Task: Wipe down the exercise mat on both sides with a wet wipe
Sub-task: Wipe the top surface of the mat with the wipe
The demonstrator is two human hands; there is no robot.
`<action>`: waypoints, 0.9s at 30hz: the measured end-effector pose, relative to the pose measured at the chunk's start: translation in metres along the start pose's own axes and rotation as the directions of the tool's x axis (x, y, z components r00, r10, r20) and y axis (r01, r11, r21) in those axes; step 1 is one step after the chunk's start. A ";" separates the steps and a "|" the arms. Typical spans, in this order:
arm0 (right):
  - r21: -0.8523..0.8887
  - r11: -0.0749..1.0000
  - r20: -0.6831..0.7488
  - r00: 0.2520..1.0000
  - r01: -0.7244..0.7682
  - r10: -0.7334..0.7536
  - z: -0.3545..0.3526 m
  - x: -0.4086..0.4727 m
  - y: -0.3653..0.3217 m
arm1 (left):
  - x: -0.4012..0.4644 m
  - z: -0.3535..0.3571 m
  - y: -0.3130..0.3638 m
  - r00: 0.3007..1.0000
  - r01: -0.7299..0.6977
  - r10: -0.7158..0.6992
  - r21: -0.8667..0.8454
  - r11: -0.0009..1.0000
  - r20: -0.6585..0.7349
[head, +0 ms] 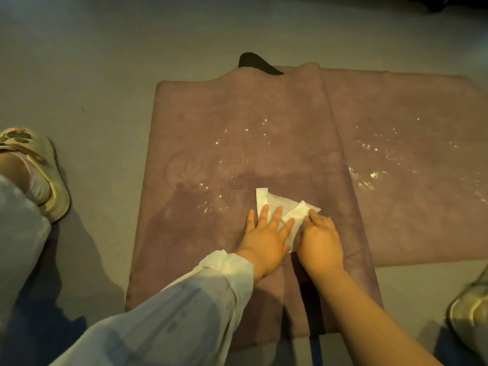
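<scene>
A mauve exercise mat (211, 133) lies on the grey floor, folded so one part overlaps another, with shiny wet patches on both parts. A dark underside corner (253, 63) curls up at its far edge. A white wet wipe (274, 202) lies on the mat's near middle. My left hand (264, 239) presses flat on the wipe with fingers spread. My right hand (319, 239) sits beside it, its fingers curled on the wipe's right part; the fingertips are hidden, so I cannot tell whether they pinch it.
My left foot in a pale sandal (39, 175) stands on the floor left of the mat. Another sandal (472, 313) shows at the right edge. Grey floor (105, 62) surrounds the mat.
</scene>
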State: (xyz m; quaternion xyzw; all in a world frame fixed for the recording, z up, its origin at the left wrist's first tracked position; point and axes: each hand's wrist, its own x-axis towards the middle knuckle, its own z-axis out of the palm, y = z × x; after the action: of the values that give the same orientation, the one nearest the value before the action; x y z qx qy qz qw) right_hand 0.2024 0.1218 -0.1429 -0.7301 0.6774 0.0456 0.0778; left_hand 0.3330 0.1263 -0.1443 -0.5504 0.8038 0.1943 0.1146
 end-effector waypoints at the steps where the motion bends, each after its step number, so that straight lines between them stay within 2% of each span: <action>1: -0.075 0.997 -0.013 0.999 -0.035 0.034 0.001 -0.003 0.004 | 0.001 0.004 0.002 1.000 0.002 -0.004 0.058 0.998 0.019; 4: -0.177 0.978 -0.021 0.993 -0.114 0.112 0.003 -0.008 0.003 | 0.001 0.009 0.003 0.999 0.037 -0.038 0.096 0.995 0.005; 7: -0.087 0.987 -0.016 0.991 -0.134 0.133 0.004 -0.006 -0.008 | -0.005 0.010 -0.005 0.995 0.097 -0.095 0.083 0.992 -0.026; 11: -0.002 1.000 0.016 1.000 0.009 -0.009 0.010 -0.007 -0.026 | -0.022 0.015 -0.031 0.978 0.197 -0.186 0.131 0.971 -0.095; 13: 0.004 0.999 0.050 0.997 0.054 -0.054 0.015 -0.008 -0.036 | -0.032 0.017 -0.051 0.960 0.253 -0.241 0.066 0.965 -0.144; 16: -0.007 0.999 0.102 0.994 0.047 -0.046 0.024 -0.011 -0.046 | -0.043 0.019 -0.076 0.938 0.300 -0.311 -0.092 0.950 -0.156; 19: -0.013 0.999 0.107 0.994 0.040 -0.038 0.031 -0.015 -0.048 | -0.055 0.024 -0.098 0.886 0.423 -0.450 -0.205 0.883 -0.111; 23: -0.026 0.999 0.094 0.995 0.044 -0.041 0.034 -0.016 -0.043 | -0.073 0.028 -0.124 0.827 0.524 -0.541 -0.139 0.841 -0.154; 26: -0.031 0.999 0.082 0.996 0.042 -0.039 0.037 -0.020 -0.042 | -0.075 0.022 -0.134 0.714 0.578 -0.656 -0.324 0.749 -0.244; 27: -0.032 0.999 0.083 0.996 0.040 -0.038 0.038 -0.020 -0.042 | -0.074 0.021 -0.134 0.706 0.553 -0.652 -0.360 0.752 -0.278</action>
State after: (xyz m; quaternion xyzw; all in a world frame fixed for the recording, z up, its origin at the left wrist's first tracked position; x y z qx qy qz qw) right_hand 0.2438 0.1513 -0.1744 -0.7419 0.6584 0.0855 0.0940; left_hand 0.4843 0.1547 -0.1586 -0.8209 0.5523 0.1327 -0.0587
